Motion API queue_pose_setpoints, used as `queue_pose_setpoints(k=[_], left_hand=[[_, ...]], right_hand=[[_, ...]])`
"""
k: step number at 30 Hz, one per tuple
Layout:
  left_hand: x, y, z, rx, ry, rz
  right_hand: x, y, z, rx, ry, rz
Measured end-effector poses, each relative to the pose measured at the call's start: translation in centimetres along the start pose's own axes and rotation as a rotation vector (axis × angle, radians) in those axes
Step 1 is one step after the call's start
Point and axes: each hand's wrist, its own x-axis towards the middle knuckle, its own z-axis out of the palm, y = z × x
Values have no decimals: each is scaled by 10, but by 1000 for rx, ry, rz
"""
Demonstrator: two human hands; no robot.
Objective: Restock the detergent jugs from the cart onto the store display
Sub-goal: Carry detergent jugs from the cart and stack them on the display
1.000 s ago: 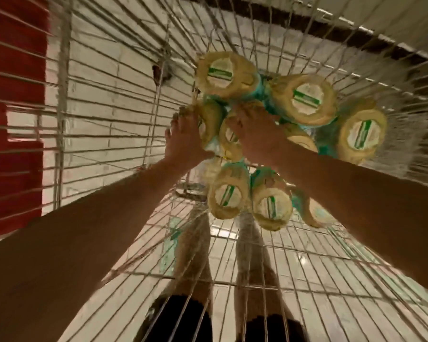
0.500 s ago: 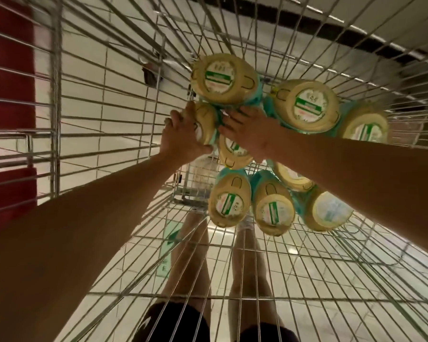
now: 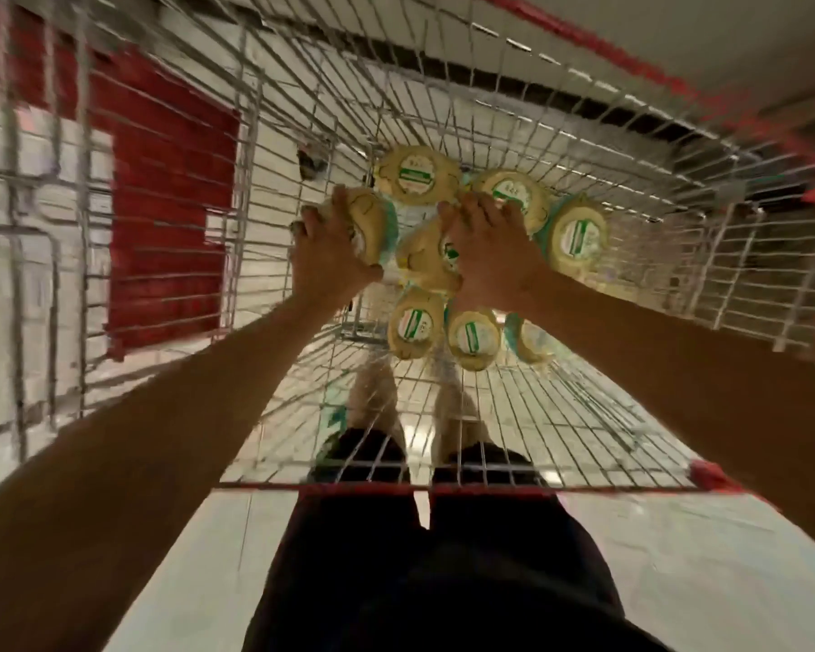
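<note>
Steel wire forms the cart [image 3: 514,440], a deep basket of thin bright rods crossed in a grid, edged with a red rim along its near side and seen from straight above. Eight or so detergent jugs [image 3: 417,174] are clustered on the basket floor toward the far end, and only their rounded yellow tops are shown, each smooth and glossy with a white and green round label, with teal plastic visible beneath at the edges. The left hand [image 3: 332,256] is laid over the leftmost jug [image 3: 372,218], its fingers spread and curled down over the far left side of the top; contact is plain, but whether the grip is closed around a handle cannot be told. The right hand [image 3: 488,249] is pressed onto the centre jug [image 3: 424,261], fingers extended toward the far side and partly covering the jug behind it [image 3: 514,190], with the palm hiding whatever is being gripped, so its hold cannot be told either. Three further jugs are set in a row just near of the hands, and one more lies to the right. Both forearms are bare and are reached down into the basket from the near side. Dark shorts and bare legs are seen through the wire, above pale glossy floor tiles, and a red block is blurred at far left beyond the mesh
</note>
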Motion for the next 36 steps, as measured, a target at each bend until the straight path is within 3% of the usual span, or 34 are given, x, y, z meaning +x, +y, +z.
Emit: queue_pose_setpoints(k=[8, 18, 28, 36], left_hand=[[-139, 25, -88, -22, 163, 94], [-235, 74, -141, 83, 25, 427], [-319, 117, -128, 296, -25, 975], [-451, 169, -44, 410, -202, 1332]], right_hand=[[-157, -22, -73, 394, 159, 320], [-328, -52, -86, 632, 392, 723], [-480, -167, -32, 879, 673, 1235], [-615, -270, 57, 1051, 824, 1649]])
